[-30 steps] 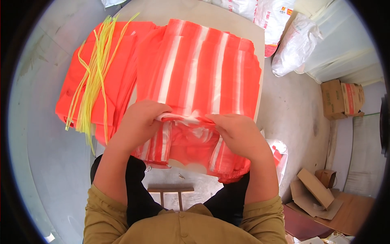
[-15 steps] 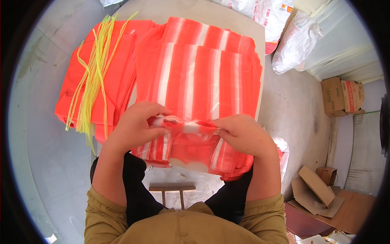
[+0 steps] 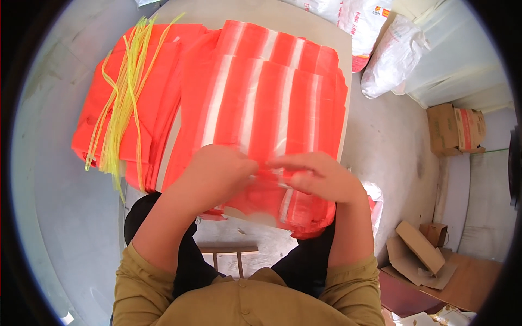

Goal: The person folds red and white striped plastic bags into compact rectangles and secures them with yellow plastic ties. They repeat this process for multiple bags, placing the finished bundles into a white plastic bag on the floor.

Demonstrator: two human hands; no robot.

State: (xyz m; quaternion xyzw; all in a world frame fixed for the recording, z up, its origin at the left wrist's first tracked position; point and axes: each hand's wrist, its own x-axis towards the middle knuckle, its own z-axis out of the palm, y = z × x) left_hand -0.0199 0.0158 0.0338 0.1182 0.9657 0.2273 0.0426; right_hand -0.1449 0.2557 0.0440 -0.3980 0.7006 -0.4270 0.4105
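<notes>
A stack of red-and-white striped plastic bags (image 3: 266, 103) lies before me, its near edge hanging over the table's front. My left hand (image 3: 223, 173) is closed at the near part of the top bag, fingers curled on gathered plastic; motion blurs its fingertips. Just to its right, my right hand (image 3: 322, 176) rests over the same bag, index finger stretched toward the left hand and thumb held apart from it. The small bit of plastic between the two hands is smeared. Folded red plastic (image 3: 157, 100) lies left of the stack, under a bundle of yellow strips (image 3: 126, 98).
The table's pale top (image 3: 261, 12) shows behind the stack. White sacks (image 3: 392, 57) stand at the back right. A cardboard box (image 3: 454, 129) sits by the right wall, and opened cardboard (image 3: 418, 255) lies at lower right. A wooden stool bar (image 3: 228, 250) shows between my legs.
My left hand has moved right, close to the right hand, and its fingers have curled. The right hand's pinch has loosened, and the stretched band of plastic between the hands has shortened.
</notes>
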